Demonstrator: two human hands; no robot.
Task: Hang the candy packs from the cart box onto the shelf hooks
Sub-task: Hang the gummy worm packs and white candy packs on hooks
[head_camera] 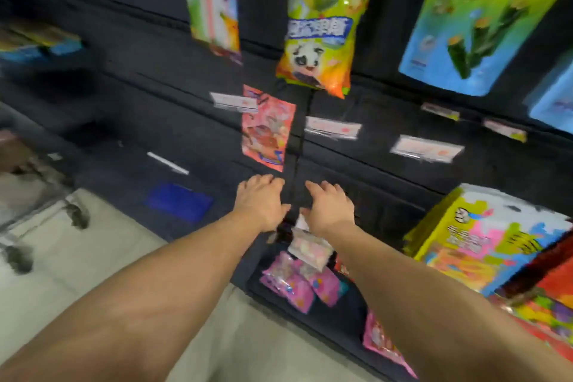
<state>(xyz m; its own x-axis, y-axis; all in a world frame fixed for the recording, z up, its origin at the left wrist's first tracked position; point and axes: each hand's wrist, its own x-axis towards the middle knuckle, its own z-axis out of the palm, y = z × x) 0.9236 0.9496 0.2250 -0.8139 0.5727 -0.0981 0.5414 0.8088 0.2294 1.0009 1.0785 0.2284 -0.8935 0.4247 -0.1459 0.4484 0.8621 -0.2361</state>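
We reach both arms toward the dark shelf. Just under our right hand a pale candy pack hangs long-axis down; whether that hand pinches it we cannot tell. Our left hand hovers beside it, empty, fingers relaxed.

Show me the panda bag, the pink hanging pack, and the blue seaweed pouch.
panda bag (322, 37): head view, middle of its front.
pink hanging pack (268, 130): head view, centre of its face.
blue seaweed pouch (471, 40): head view, its printed front.
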